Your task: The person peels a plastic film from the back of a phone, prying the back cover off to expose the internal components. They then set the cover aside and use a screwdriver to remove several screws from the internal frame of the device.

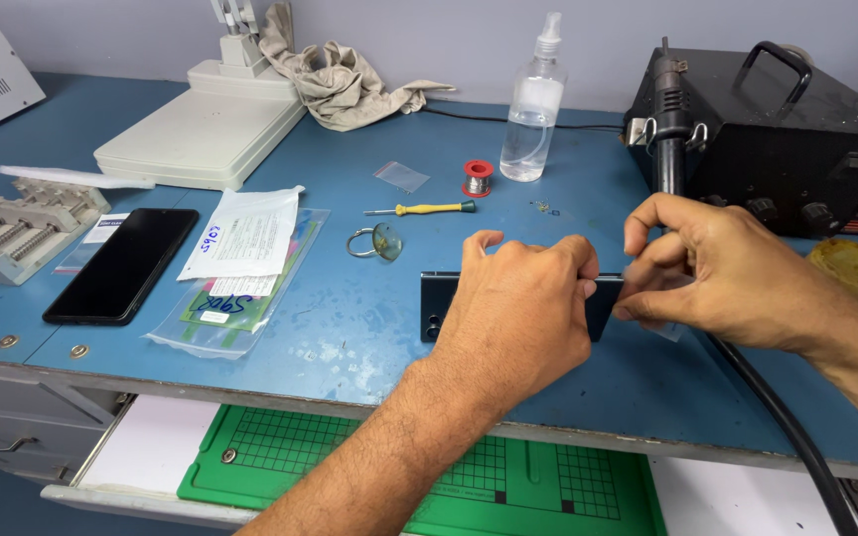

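Observation:
A dark blue phone [441, 303] lies back-up on the blue bench, its camera lenses at the left end. My left hand [518, 318] rests over its middle and presses it down, fingers curled at its right part. My right hand [707, 268] pinches at the phone's right end, thumb and forefinger closed on a thin clear film [669, 332] or the edge there; what exactly is pinched is hard to tell.
A second black phone [123, 264] lies at left beside bagged papers [240, 260]. A yellow screwdriver [421, 208], suction ring [377, 241], solder spool [478, 178], spray bottle [532, 109] and black hot-air station [777, 129] stand behind. A green mat [350, 467] fills the open drawer.

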